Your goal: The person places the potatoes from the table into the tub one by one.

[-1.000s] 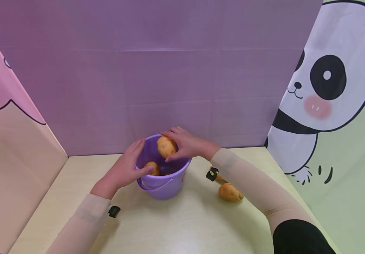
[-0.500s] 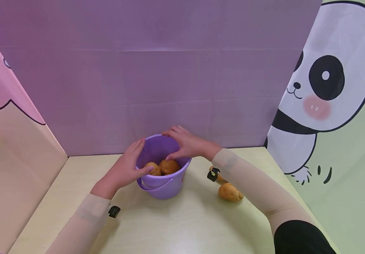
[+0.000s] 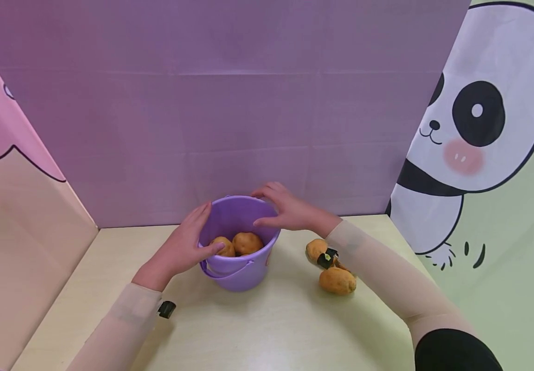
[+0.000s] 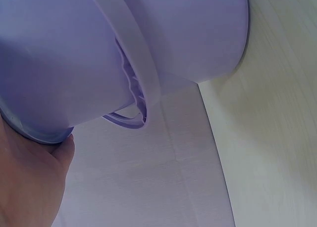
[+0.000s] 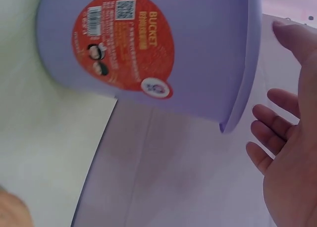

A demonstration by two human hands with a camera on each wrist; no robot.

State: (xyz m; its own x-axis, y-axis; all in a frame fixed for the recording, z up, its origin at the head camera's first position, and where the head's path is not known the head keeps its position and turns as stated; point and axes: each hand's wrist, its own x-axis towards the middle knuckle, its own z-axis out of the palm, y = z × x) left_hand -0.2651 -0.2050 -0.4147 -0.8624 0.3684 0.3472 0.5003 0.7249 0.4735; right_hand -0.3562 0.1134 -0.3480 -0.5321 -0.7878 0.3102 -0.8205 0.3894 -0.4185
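Observation:
A purple bucket (image 3: 241, 278) stands upright on the table, with potatoes (image 3: 248, 242) in its bottom. My left hand (image 3: 183, 245) grips the bucket's left rim, thumb over the edge; the left wrist view shows the same hand (image 4: 29, 182) at the rim, near the hanging bucket handle (image 4: 136, 49). Over the right rim is my right hand (image 3: 290, 210), holding nothing, its fingers loosely spread. In the right wrist view that hand (image 5: 292, 133) is apart from the rim, and a red label (image 5: 124, 44) shows on the bucket's side.
To the right of the bucket, more potatoes (image 3: 337, 281) lie on the pale table (image 3: 248, 330), partly behind the black wrist camera (image 3: 327, 257). A purple wall panel (image 3: 248, 113) rises close behind the bucket. Printed side panels flank the table.
The right hand let a potato drop into the bucket beside the others, then moved right toward the rim. The left hand stayed at the left rim.

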